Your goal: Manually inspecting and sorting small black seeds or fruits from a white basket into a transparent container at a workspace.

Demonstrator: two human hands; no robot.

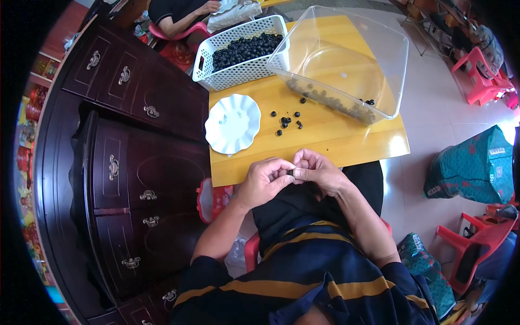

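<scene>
Just past the table's near edge, my left hand [264,182] and my right hand [320,174] meet over my lap. Thumbs and fingertips of both pinch a small dark round piece [290,173], mostly covered by the fingers. On the yellow wooden table [246,169], several loose black round pieces [285,122] lie beyond my hands. A white plate with a wavy rim [233,123] sits left of them and looks bare. Behind it, a white perforated basket [233,81] holds a heap of black round pieces [246,51]. More show through a clear plastic bin [374,65] at the right.
A dark wooden cabinet [130,141] with metal handles stands close on my left. Teal bags [468,168] and red plastic chairs [479,76] are on the tiled floor to the right. Across the table, another person's arm [181,24] shows at the top.
</scene>
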